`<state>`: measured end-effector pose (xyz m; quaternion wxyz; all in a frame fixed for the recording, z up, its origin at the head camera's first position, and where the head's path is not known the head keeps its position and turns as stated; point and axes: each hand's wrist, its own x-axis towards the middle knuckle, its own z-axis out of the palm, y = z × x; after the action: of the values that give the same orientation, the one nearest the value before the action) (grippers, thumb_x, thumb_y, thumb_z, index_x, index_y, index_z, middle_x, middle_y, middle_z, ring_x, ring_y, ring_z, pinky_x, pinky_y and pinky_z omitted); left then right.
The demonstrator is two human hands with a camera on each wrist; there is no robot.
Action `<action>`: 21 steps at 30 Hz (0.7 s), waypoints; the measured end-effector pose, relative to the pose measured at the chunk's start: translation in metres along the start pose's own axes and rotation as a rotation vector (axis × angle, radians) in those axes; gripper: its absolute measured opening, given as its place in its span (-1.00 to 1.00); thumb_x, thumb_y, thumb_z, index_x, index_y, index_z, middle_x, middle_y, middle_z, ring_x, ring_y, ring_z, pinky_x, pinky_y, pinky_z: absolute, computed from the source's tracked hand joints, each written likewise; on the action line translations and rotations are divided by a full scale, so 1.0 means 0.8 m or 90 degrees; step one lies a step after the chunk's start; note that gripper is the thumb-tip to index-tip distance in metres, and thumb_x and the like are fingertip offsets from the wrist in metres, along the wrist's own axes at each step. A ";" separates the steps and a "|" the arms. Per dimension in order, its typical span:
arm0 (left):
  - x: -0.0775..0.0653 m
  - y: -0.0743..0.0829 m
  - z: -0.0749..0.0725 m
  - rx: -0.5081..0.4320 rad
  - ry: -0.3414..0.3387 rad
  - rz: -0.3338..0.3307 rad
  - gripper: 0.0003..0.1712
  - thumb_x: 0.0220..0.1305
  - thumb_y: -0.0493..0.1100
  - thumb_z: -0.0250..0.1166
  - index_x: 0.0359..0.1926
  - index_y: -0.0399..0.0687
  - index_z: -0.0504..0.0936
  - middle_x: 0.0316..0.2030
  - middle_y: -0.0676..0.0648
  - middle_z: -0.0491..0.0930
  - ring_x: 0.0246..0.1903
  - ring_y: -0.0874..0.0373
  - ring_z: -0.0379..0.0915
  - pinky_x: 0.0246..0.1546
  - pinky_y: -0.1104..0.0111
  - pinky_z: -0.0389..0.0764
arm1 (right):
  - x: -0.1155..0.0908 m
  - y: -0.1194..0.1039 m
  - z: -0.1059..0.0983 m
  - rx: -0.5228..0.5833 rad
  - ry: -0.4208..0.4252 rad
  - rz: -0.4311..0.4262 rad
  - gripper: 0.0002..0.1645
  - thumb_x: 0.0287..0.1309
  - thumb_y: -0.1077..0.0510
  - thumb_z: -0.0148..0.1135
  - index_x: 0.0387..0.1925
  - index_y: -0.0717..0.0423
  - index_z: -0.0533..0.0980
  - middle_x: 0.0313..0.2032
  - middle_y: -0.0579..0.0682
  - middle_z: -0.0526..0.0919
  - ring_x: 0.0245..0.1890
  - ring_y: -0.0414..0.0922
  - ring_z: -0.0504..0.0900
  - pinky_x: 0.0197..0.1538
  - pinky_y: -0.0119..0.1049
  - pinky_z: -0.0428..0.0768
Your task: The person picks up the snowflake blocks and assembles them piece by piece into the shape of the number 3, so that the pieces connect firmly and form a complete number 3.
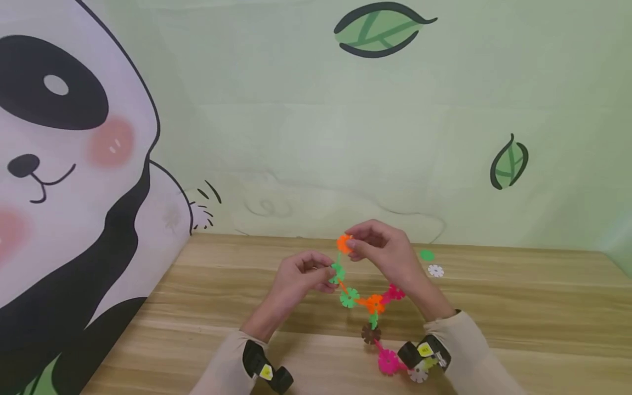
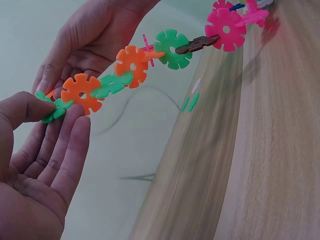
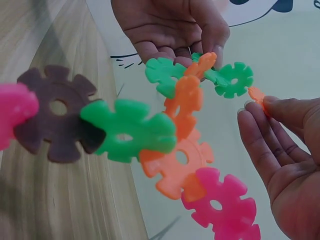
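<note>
A chain of notched plastic snowflake discs hangs between and below both hands. Thumb and fingers of my left hand (image 1: 303, 274) pinch a green disc (image 1: 337, 272) near the chain's upper end. Higher up, my right hand (image 1: 385, 249) pinches an orange disc (image 1: 344, 244) between thumb and fingertips. In the right wrist view that orange disc (image 3: 257, 95) meets the edge of a green disc (image 3: 234, 80). Down the chain follow another green disc (image 1: 349, 298), an orange disc (image 1: 375, 304) with a pink branch (image 1: 395, 292), a brown disc (image 1: 371, 333) and a pink disc (image 1: 388, 362).
On the wooden table (image 1: 222, 307), behind the right forearm, lie a loose green disc (image 1: 427, 255) and a white disc (image 1: 436, 271). A pale green wall (image 1: 296, 137) with a painted panda (image 1: 64, 137) rises behind the table. The chain's lower end is partly behind the right wrist camera (image 1: 424, 351).
</note>
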<state>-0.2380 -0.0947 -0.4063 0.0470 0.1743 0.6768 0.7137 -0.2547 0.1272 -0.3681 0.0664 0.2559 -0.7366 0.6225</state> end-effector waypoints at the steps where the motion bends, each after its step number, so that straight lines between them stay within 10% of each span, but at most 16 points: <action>1: 0.000 0.000 0.000 0.001 0.001 0.000 -0.78 0.35 -0.37 0.34 -0.04 -0.44 0.66 -0.23 -0.16 0.75 -0.36 0.07 0.76 -0.19 0.18 0.82 | 0.000 0.000 0.000 0.002 -0.003 -0.001 -0.77 0.37 0.32 0.40 0.03 0.26 0.66 -0.18 0.18 0.76 -0.23 0.17 0.80 -0.09 -0.10 0.81; 21: 0.000 0.000 0.006 0.008 0.022 0.012 -0.80 0.30 -0.42 0.36 -0.09 -0.50 0.69 -0.28 -0.12 0.74 -0.40 0.10 0.74 -0.19 0.16 0.83 | -0.003 0.001 0.001 -0.040 -0.021 0.027 -0.81 0.39 0.30 0.39 -0.01 0.22 0.73 -0.11 0.07 0.80 -0.22 0.01 0.80 -0.01 -0.20 0.78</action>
<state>-0.2367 -0.0904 -0.4061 0.0276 0.1683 0.6804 0.7127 -0.2525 0.1273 -0.3701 0.0489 0.2479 -0.7622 0.5959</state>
